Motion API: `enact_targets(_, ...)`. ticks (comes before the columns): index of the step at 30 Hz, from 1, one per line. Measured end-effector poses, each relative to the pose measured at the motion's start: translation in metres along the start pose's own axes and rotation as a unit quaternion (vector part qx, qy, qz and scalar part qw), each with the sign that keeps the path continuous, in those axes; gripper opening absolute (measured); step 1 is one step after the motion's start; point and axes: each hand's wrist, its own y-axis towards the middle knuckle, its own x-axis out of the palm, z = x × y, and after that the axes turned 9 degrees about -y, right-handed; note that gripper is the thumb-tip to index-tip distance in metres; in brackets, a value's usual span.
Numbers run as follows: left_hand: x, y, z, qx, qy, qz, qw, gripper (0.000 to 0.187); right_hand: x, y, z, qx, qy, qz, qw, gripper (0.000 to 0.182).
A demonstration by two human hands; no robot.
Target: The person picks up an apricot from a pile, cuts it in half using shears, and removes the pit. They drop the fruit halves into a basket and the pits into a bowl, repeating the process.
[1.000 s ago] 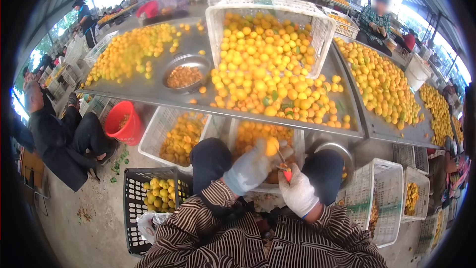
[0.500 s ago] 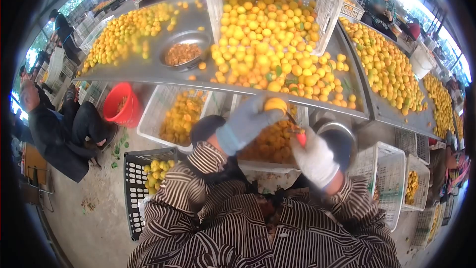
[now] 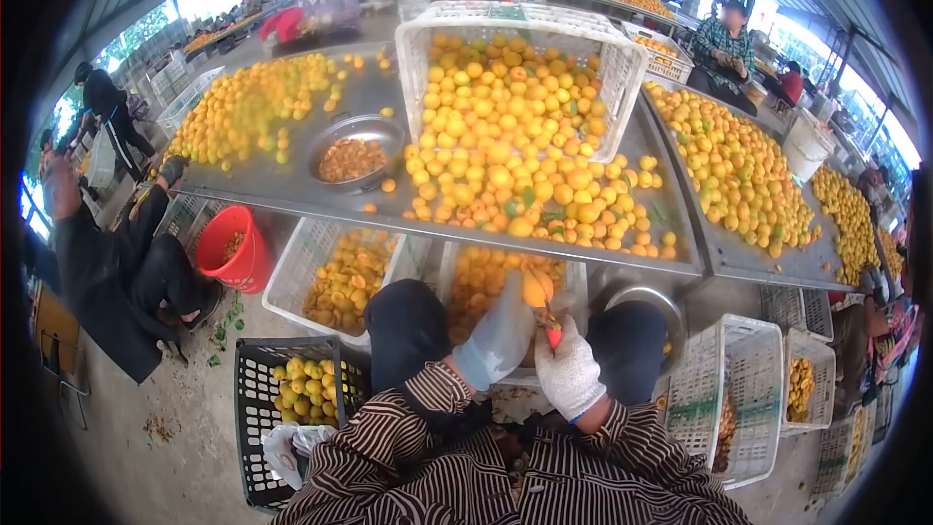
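Note:
My left hand [image 3: 496,338], in a grey-blue glove, grips a round orange-yellow fruit [image 3: 536,289] like an apricot. In a white knit glove, my right hand [image 3: 570,369] is closed on a small red-handled knife [image 3: 554,336], its tip right at the underside of the fruit. Both hands are close together over a white crate [image 3: 446,282] of cut fruit between my knees. Past them, a tipped white crate [image 3: 622,78] spills whole fruit onto the metal table [image 3: 428,226].
On the table sits a metal bowl [image 3: 359,152] of brownish bits. A red bucket [image 3: 243,262], a black crate [image 3: 255,389] of fruit and white crates [image 3: 695,399] stand around me. One person [image 3: 146,243] sits at left; others work farther back.
My hands have come down and closer together, with the fruit and knife still held. The view has tilted up, showing more people at the back.

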Motion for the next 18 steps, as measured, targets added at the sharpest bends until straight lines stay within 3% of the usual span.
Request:
enact_targets(2,-0.006,0.002,0.000,0.052,0.125,0.005,0.991,0.065,-0.002,-0.001,-0.004,-0.004,0.001,0.005,1.000,0.027)
enact_targets(3,-0.005,0.000,0.005,0.054,0.125,0.006,0.991,0.065,-0.005,-0.002,-0.005,-0.006,0.001,0.004,1.000,0.027)
enact_targets(4,-0.004,-0.002,0.013,0.107,0.313,0.004,0.944,0.064,-0.010,-0.003,-0.004,-0.007,0.005,0.003,1.000,0.028)
enact_targets(5,0.004,-0.006,0.026,0.156,0.488,0.004,0.859,0.063,-0.015,-0.004,-0.004,-0.010,0.008,0.003,1.000,0.029)
enact_targets(6,0.014,-0.010,0.039,0.160,0.487,0.006,0.858,0.063,-0.019,-0.006,-0.001,-0.031,0.030,0.015,0.999,0.030)
enact_targets(7,0.026,-0.015,0.051,0.050,0.317,0.012,0.947,0.059,-0.024,-0.004,0.000,-0.034,0.029,0.013,0.999,0.030)
enact_targets(8,0.032,-0.018,0.060,-0.064,0.131,0.015,0.989,0.055,-0.028,-0.002,0.000,-0.064,0.164,0.005,0.984,0.032)
enact_targets(9,0.033,-0.021,0.065,-0.069,0.132,0.015,0.989,0.055,-0.036,-0.003,-0.007,-0.090,0.298,0.000,0.950,0.035)
enact_targets(10,0.033,-0.024,0.068,-0.105,0.172,-0.032,0.979,0.052,-0.053,-0.001,-0.017,-0.071,0.311,-0.064,0.946,0.043)
enact_targets(12,0.034,-0.027,0.066,-0.141,0.219,-0.096,0.961,0.048,-0.053,0.012,-0.013,-0.094,0.319,-0.096,0.938,0.047)
enact_targets(15,0.053,-0.037,0.067,-0.130,0.215,-0.061,0.966,0.052,-0.050,0.019,-0.009,-0.134,0.270,-0.145,0.943,0.055)
enact_targets(18,0.054,-0.043,0.069,-0.127,0.262,-0.049,0.955,0.054,-0.043,0.015,-0.019,-0.139,0.376,-0.175,0.899,0.058)
